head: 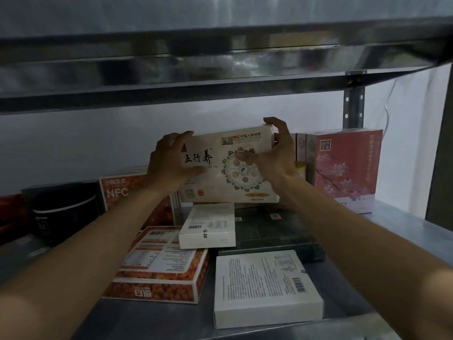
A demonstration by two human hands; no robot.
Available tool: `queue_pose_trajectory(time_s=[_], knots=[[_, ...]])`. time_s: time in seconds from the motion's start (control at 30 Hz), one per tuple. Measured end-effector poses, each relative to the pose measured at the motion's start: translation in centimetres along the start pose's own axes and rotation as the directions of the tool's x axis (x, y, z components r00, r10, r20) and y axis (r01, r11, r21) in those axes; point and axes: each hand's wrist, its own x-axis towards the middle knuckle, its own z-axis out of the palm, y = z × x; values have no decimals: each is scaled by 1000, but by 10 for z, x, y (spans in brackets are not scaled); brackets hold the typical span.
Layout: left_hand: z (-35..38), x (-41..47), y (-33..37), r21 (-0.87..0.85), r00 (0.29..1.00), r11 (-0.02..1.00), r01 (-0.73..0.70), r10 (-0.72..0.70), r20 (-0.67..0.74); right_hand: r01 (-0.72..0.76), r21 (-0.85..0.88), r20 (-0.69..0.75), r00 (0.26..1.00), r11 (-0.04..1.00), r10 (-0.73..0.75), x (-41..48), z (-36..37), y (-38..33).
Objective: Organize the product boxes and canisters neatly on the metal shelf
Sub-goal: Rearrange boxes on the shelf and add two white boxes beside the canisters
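Note:
A large cream box [220, 153] with a round mandala print stands upright at the back of the metal shelf [382, 231]. My left hand [169, 159] grips its left edge and my right hand [274, 153] grips its top right corner, thumb across the front. Right of it stand slim boxes and a pink blossom box [345, 170]. An orange NFC box [120, 190] stands to the left, beside a black canister [65, 214]. Lying flat in front are an orange box [159, 266], two white boxes [208, 225] [267, 288] and a dark box [274, 236].
The upper shelf's steel edge [220, 69] hangs low just above my hands. A perforated upright post [353, 104] stands at the back right. A red item [9, 212] sits at the far left. Bare shelf metal shows along the front edge and right side.

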Motion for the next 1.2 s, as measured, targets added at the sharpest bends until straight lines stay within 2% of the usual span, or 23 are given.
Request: queue_pose_trajectory(time_s=[0.13, 0.2, 0.23, 0.27, 0.3, 0.37, 0.4, 0.47, 0.73, 0.77, 0.8, 0.83, 0.9, 0.93, 0.97, 1.03, 1.13, 1.2], knots=[[0, -17, 8, 7, 994, 997, -77, 78, -80, 8, -8, -22, 1000, 1000, -9, 1, -1, 1], [1, -32, 16, 28, 989, 991, -130, 131, -66, 1, -6, -38, 999, 1000, -1, 0, -2, 1], [0, -40, 20, 6, 991, 991, -132, 132, 3, -3, 0, -46, 999, 1000, 3, -1, -3, 1], [-1, -49, 24, -42, 984, 993, -115, 119, 130, -8, 11, -49, 999, 1000, 8, -3, -4, 0], [-2, -57, 27, -95, 948, 992, -80, 105, 299, -15, 28, -50, 999, 999, 16, -5, -5, 0], [-3, -69, 29, -114, 785, 993, -37, 99, 611, -27, 61, -57, 998, 998, 30, -7, -5, -1], [-2, -73, 29, -98, 703, 994, -39, 97, 705, -34, 72, -60, 997, 997, 38, -8, -5, -2], [0, -79, 29, -78, 614, 997, -30, 80, 785, -44, 94, -66, 997, 995, 50, -10, -4, -3], [-19, -93, 16, -168, 564, 981, 93, 87, 821, -47, 171, -38, 998, 984, 54, -15, -5, -11], [-23, -92, 15, -193, 575, 975, 107, 98, 812, -46, 166, -33, 998, 985, 52, -14, -4, -11], [-25, -90, 14, -210, 620, 973, 99, 105, 777, -44, 157, -26, 998, 987, 49, -14, -3, -10], [-25, -87, 13, -217, 702, 974, 66, 109, 704, -45, 148, -20, 999, 988, 49, -14, -2, -7], [-24, -77, 14, -205, 887, 979, -13, 106, 450, -51, 137, -10, 999, 989, 53, -16, 0, -2], [-24, -70, 15, -189, 943, 981, -50, 109, 313, -56, 132, -6, 998, 990, 58, -16, 1, 1], [-24, -62, 17, -161, 970, 983, -89, 122, 212, -63, 131, -3, 998, 989, 64, -17, 1, 3], [-23, -46, 18, -76, 981, 988, -138, 146, 124, -75, 125, 6, 997, 989, 75, -17, 2, 6], [-15, -25, 15, 67, 984, 988, -137, 128, 121, -77, 109, 1, 997, 991, 78, -17, 3, 12], [-8, -15, 13, 89, 990, 992, -93, 82, 116, -75, 96, -2, 997, 993, 75, -17, 5, 15]])
